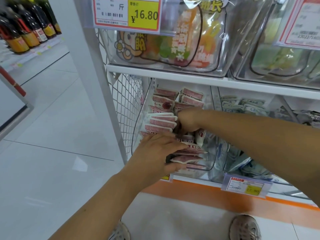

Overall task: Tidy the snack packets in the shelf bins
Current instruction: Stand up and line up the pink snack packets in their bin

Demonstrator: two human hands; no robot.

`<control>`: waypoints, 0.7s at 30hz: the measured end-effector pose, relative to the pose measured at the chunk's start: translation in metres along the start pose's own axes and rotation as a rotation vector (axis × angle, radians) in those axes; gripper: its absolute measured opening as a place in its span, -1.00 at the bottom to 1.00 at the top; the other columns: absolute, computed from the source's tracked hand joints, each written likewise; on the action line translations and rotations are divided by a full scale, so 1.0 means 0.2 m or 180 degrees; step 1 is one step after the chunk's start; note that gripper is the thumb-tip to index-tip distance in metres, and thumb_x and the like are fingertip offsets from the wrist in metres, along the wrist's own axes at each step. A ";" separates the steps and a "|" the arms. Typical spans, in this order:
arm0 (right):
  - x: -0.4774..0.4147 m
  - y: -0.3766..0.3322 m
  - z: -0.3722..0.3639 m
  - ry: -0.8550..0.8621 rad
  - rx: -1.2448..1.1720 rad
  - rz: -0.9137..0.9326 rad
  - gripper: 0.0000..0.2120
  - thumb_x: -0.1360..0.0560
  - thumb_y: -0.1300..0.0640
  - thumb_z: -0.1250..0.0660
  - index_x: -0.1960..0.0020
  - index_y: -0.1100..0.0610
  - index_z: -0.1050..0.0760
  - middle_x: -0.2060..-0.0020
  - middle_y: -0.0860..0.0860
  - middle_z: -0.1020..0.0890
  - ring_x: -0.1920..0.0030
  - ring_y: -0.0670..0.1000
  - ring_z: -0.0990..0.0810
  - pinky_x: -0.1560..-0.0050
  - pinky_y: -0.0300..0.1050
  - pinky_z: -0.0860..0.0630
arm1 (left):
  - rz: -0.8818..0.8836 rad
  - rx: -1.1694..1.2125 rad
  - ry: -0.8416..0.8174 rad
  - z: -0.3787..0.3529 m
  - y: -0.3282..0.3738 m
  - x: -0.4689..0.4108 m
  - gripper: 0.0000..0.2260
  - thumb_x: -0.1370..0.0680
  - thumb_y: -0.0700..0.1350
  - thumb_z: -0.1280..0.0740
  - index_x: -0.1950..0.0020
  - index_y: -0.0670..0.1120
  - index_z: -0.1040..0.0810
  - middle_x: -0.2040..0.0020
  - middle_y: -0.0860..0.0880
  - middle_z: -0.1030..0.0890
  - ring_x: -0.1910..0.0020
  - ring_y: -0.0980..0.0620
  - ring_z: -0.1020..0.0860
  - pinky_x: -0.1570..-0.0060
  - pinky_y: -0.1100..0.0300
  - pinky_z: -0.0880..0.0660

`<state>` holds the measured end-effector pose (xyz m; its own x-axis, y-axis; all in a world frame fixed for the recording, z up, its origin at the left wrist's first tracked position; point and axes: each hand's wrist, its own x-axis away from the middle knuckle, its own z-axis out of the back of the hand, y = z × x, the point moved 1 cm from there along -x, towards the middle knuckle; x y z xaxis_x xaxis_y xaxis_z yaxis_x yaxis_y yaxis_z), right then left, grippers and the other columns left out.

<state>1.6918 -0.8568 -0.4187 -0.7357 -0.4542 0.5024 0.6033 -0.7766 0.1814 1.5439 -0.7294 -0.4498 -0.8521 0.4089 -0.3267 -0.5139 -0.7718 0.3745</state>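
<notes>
1. Find the red packets (161,118) in the clear bin (138,123) at the left end of the lower shelf (195,181), stacked flat in rough rows from far to near.
2. Note the left hand (155,151) at the near edge of the bin, clamping a sheaf of packets between fingers above and thumb below.
3. Note the right hand (187,121) farther in, curled down among the packets, with fingertips hidden; cannot tell whether pinching any.
4. Expect light, thin, flexible pouches in slick film, likely to slide over one another and fan out.
5. Grip across the flat faces of a small stack, near the middle, rather than by one sealed edge.
6. Keep separate from the blue packets (242,108) in the bin just to the right.
</notes>
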 end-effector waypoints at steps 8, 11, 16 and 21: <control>-0.03 -0.01 -0.04 0.0056 0.0134 -0.0003 -0.69 -0.45 -0.10 -0.39 -0.05 0.11 -0.56 0.15 -0.02 -0.55 0.14 0.05 -0.54 0.20 -0.12 -0.51 | -0.0019 -0.0108 0.0039 -0.01 -0.02 0.03 -0.53 -0.44 0.28 -0.20 -0.28 0.12 -0.52 -0.15 0.14 -0.60 -0.29 0.13 -0.36 -0.19 0.14 -0.25; -0.01 0.00 -0.04 0.0030 0.0011 0.0043 -0.74 -0.46 -0.06 -0.38 -0.06 0.08 -0.60 0.12 -0.02 -0.58 0.12 0.04 -0.53 0.17 -0.14 -0.48 | 0.0020 -0.0066 -0.0060 -0.01 -0.02 0.02 -0.52 -0.44 0.29 -0.18 -0.28 0.13 -0.52 -0.18 0.15 -0.58 -0.34 0.13 -0.34 -0.22 0.16 -0.21; 0.07 0.03 -0.04 0.0092 -0.0600 0.0253 -0.84 -0.54 0.17 -0.22 0.02 0.11 -0.58 0.10 -0.01 -0.61 0.05 0.06 -0.57 0.06 -0.11 -0.48 | 0.0032 0.0140 -0.0190 0.02 -0.01 0.02 -0.57 -0.45 0.19 -0.35 -0.31 0.17 -0.50 -0.23 0.18 -0.52 -0.33 0.16 -0.32 -0.22 0.18 -0.17; 0.16 0.08 -0.01 0.0611 -0.0895 0.0411 -0.83 -0.55 0.18 -0.20 0.21 0.04 -0.37 0.20 0.02 -0.49 0.20 0.04 -0.43 0.16 -0.02 -0.42 | -0.0046 0.0053 -0.0069 0.03 0.01 0.02 -0.64 -0.48 0.17 -0.28 -0.26 0.17 -0.53 -0.24 0.15 -0.50 -0.26 0.11 -0.39 -0.21 0.15 -0.22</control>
<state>1.6775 -0.8843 -0.4025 -0.7195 -0.6093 0.3332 0.6064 -0.7851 -0.1261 1.5386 -0.7269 -0.4449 -0.8465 0.4305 -0.3133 -0.5276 -0.7576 0.3844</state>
